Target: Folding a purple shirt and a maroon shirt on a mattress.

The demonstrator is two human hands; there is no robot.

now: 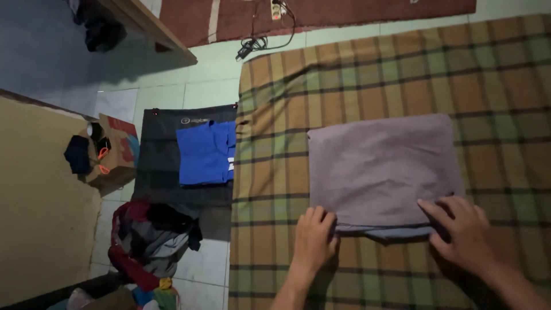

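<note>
I look down and see my left hand (314,238) first. Its fingers (319,217) are close together and bent down, and the tips press on the near edge of the gray cloth (381,169). I cannot tell if they pinch the edge or only push on it. My right hand (465,229) lies flat on the near right corner of the same cloth. Its fingers (436,209) are a little spread and point to the left, resting on the cloth.

The gray cloth is folded into a neat block. It lies on a plaid blanket (356,86) with brown, green and dark lines. A thin blue-gray bit sticks out from under the near edge, between my two hands.

To the left of the blanket, a folded blue cloth (204,154) sits on a dark mat (163,149) on the tiled floor (215,69). Closer to me on that side is a messy pile of clothes (150,241) in red, gray and black. Further left is a small cardboard box (115,152) with dark things in it. At the far side, a black cord (258,43) lies on the floor by a brown rug (344,11).
</note>
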